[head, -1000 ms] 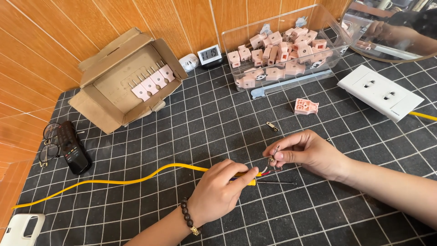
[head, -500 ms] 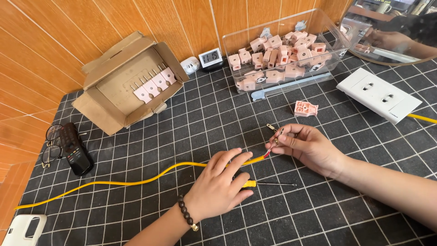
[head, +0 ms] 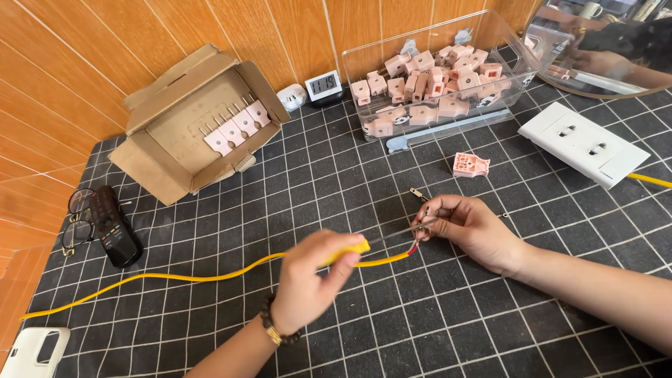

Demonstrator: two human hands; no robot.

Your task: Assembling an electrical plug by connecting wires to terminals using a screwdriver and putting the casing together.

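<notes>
Open brown cardboard box [head: 183,124] back left; small digital clock screen [head: 323,87] beside.

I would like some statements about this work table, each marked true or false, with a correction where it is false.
1. The left hand holds a screwdriver with a yellow handle. True.
2. The right hand pinches a small metal part at the end of the yellow cable. True.
3. The clear plastic bin is empty. False: it holds many pink plug parts.
4. The cardboard box lies on the right. False: it lies on the left, against the wooden wall.
5. One loose pink plug part lies on the mat near the white socket strip. True.
</notes>
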